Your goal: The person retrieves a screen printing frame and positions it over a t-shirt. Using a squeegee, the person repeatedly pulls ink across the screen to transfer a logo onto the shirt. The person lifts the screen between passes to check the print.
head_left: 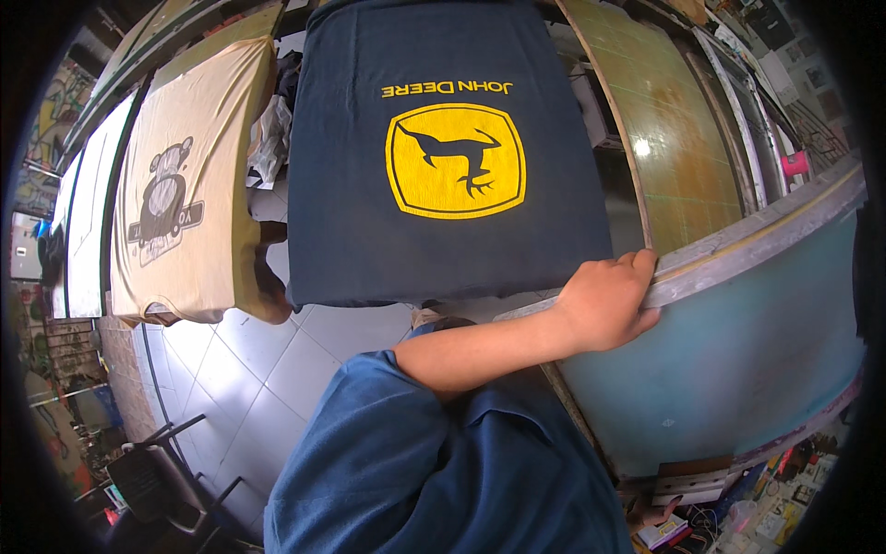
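My left arm reaches across my body to the right. My left hand is closed over the near left corner of a large screen-printing frame, which has a grey border and a blue-green mesh. The frame stands tilted at my right side. Below its lower edge, a small part of my right hand shows beside the frame; its fingers are mostly hidden. In front of me, a navy T-shirt lies stretched flat on a board, with a yellow emblem and lettering upside down to me.
To the left, a cream T-shirt with a cartoon print covers another board. A bare greenish board lies to the right. White floor tiles show below, with a dark chair at lower left. Cluttered supplies fill the lower right.
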